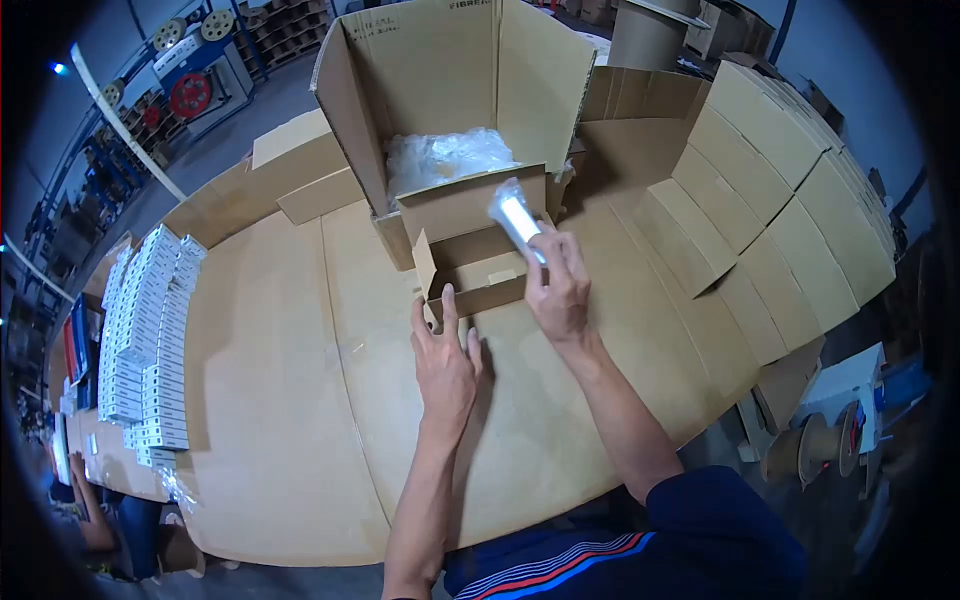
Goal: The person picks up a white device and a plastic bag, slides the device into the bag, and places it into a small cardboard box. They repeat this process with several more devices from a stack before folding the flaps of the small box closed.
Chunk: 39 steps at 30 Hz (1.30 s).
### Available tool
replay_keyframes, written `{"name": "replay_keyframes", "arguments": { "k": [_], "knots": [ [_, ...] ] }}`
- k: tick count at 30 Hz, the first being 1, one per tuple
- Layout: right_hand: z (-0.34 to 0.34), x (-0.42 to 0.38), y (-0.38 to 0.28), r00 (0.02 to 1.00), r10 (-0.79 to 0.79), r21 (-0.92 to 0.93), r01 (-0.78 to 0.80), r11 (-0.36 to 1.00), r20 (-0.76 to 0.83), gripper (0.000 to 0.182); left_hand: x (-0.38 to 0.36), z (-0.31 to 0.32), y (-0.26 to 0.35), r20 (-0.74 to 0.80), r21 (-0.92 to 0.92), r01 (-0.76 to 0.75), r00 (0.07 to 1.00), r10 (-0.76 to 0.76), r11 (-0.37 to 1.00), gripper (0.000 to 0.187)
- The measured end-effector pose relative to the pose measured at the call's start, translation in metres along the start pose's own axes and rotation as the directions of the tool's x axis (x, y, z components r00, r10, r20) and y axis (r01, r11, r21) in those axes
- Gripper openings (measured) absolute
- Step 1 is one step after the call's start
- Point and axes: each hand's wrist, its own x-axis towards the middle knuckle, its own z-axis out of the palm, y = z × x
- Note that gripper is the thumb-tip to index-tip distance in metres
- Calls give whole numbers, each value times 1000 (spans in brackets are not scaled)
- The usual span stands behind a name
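A small brown cardboard box (pixel 490 297) stands with its lid up in the middle of the table. My left hand (pixel 445 365) is at its near left corner, fingers spread and fingertips against the cardboard. Pinched in my right hand (pixel 560 290), just above the right side of that box, is a white bar-shaped piece wrapped in clear plastic (pixel 517 217), tilted up to the left. I cannot make out what the wrapped piece is. Behind the small box, a large open carton (pixel 440 85) holds clear plastic-wrapped items (pixel 450 158).
Several small white boxes (pixel 150 340) are stacked at the table's left side. Brown cartons (pixel 760 170) are piled along the right, with one more carton (pixel 295 150) at the back left. A person's arm (pixel 92 510) shows at the lower left. Reels (pixel 815 450) stand off the right edge.
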Motion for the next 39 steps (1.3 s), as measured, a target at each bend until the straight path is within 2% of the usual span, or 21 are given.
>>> {"name": "replay_keyframes", "arguments": {
  "k": [1,2,5,6,9,12,15,19,20,21,23,24,27,28,30,32,33,34,37,38,39],
  "knots": [
    [-2,1,4,1000,31,-21,-30,999,5,21,0,-1,2,2,-1,8,1000,-8,1000,74],
    [-5,4,7,1000,-4,-60,4,998,8,20,0,-2,5,13,-2,25,1000,-25,1000,74],
    [-10,10,17,1000,-6,-129,10,992,28,22,-1,7,4,-58,50,-13,998,16,999,74],
    [-8,9,23,999,-19,-179,25,983,35,23,0,3,8,4,25,57,998,-57,998,73],
    [-7,5,33,969,204,-205,-173,963,139,22,1,1,12,-8,48,70,998,-70,996,72],
    [0,2,40,973,222,-171,-208,963,65,16,3,-2,15,28,8,119,992,-119,993,71],
    [1,2,46,980,190,-209,-174,962,57,16,2,-2,13,22,12,110,994,-110,994,71],
    [3,-3,46,974,222,-243,-206,948,40,9,3,-3,14,22,-20,123,992,-122,992,73],
    [4,-3,44,952,299,-310,-268,912,58,8,2,-2,12,1,-17,99,995,-99,995,75],
    [4,-6,44,959,278,-308,-247,919,60,8,0,1,9,-42,16,64,997,-63,998,77],
    [2,-7,49,972,227,-307,-199,931,55,8,-1,1,6,-15,2,84,996,-84,996,79],
    [-2,-9,48,937,328,-254,-291,922,119,21,0,-2,8,-4,2,88,996,-88,996,81],
    [-7,-24,37,935,319,-406,-235,883,152,31,-4,-14,0,27,-100,47,999,-45,994,86],
    [-7,-28,35,914,360,-355,-279,893,187,35,-6,-25,0,98,-127,98,991,-86,987,86],
    [-10,-35,43,941,237,-470,-101,877,241,44,-14,-45,-7,91,-120,94,992,-83,988,87],
    [-11,-19,19,981,103,-425,-23,905,166,51,-19,-76,-23,103,-110,138,987,-127,984,87],
    [-12,-13,1,993,79,-322,-45,946,91,54,-21,-95,-31,93,-90,152,985,-143,984,86],
    [-5,-7,-10,995,103,-270,-102,957,-11,49,-21,-111,-40,84,-72,162,984,-156,984,85],
    [18,13,-67,1000,25,-29,-25,999,6,40,-25,-168,-85,-93,45,170,982,-165,984,79],
    [32,20,-89,996,-29,35,26,999,79,38,-23,-190,-100,-193,95,188,967,-167,978,66],
    [46,24,-116,985,-85,96,71,993,149,35,-24,-210,-121,-232,127,208,957,-175,970,61]
  ]
}}
